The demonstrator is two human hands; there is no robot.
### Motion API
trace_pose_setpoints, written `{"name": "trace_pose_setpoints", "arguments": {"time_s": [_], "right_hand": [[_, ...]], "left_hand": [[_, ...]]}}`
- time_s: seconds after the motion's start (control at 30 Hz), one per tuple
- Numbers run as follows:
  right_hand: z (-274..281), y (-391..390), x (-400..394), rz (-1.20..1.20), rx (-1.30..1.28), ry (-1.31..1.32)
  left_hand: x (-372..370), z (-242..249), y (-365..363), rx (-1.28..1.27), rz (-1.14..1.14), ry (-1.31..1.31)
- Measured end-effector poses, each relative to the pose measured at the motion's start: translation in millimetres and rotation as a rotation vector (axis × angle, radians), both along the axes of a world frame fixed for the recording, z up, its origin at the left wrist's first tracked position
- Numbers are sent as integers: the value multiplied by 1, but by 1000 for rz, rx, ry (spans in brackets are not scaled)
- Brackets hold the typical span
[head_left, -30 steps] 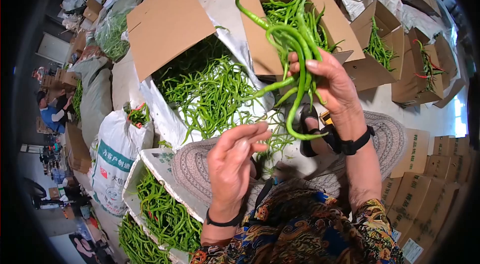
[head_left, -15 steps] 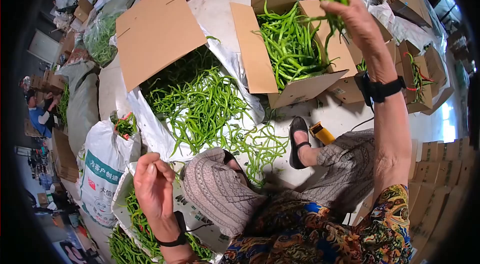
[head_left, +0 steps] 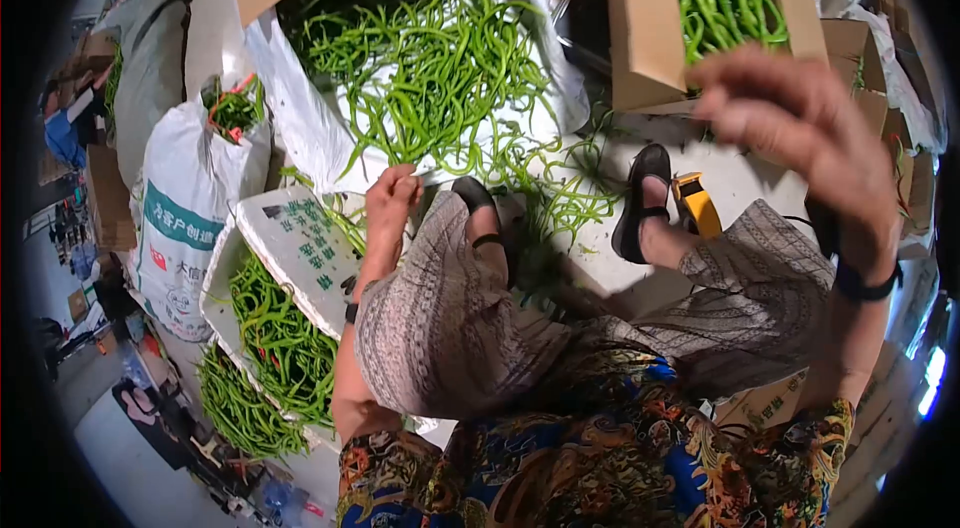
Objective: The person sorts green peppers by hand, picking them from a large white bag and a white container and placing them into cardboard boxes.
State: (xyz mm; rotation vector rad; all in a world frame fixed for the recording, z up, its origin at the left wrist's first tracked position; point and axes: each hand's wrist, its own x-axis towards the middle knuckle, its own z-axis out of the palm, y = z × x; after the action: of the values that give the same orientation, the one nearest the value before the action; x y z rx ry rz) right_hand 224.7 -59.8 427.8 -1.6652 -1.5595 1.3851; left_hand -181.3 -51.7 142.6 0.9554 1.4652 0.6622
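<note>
Beside the big lined box of long green chili peppers [head_left: 430,78], both hands are working empty.
Left hand [head_left: 390,198], fingers curled together, is reaching its spilled edge; right hand [head_left: 790,118] (blurred, fingers loosely apart) is hovering below the filled brown cardboard carton [head_left: 640,28]. Much remains unsorted; raised knees are crowding the reach.

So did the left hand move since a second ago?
Yes. The left hand was raised, empty, over the lap; now it reaches forward and down to the loose green peppers on the white sheet, beside the left knee.
</note>
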Motion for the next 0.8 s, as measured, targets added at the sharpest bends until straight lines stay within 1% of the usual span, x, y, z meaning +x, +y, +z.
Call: {"name": "trace_pose_setpoints", "arguments": {"time_s": [0.07,0.13,0.17,0.2,0.23,0.33,0.4,0.43,0.5,0.53,0.6,0.67,0.7,0.8], "right_hand": [[-31,-4,-24,274,-174,-7],[-86,-10,-37,573,-275,-163],[-119,-16,-38,680,-291,-263],[-157,-27,-37,722,-252,-357],[-193,-38,-35,764,-209,-452],[-255,-39,-52,606,-357,-610],[-311,-57,-57,560,-302,-532],[-328,-64,-59,537,-275,-493],[-335,-70,-75,436,-336,-349],[-338,-72,-82,397,-352,-288],[-345,-77,-90,253,-401,-276],[-368,-87,-95,123,-415,-248],[-377,-90,-95,104,-412,-270],[-375,-86,-98,5,-504,-268]], "left_hand": [[4,-29,-1,59,-78,149],[8,-60,-5,112,-120,259],[12,-66,-8,193,-132,240],[17,-70,-8,152,-120,233],[22,-75,-10,172,-123,233],[42,-101,-14,263,-169,253],[59,-110,-12,349,-178,307],[66,-107,-9,396,-166,357],[69,-94,0,467,-167,415],[69,-99,2,529,-190,437],[74,-112,5,648,-234,482],[88,-119,6,770,-279,509],[97,-123,7,832,-301,520],[117,-124,15,826,-530,781]]}}
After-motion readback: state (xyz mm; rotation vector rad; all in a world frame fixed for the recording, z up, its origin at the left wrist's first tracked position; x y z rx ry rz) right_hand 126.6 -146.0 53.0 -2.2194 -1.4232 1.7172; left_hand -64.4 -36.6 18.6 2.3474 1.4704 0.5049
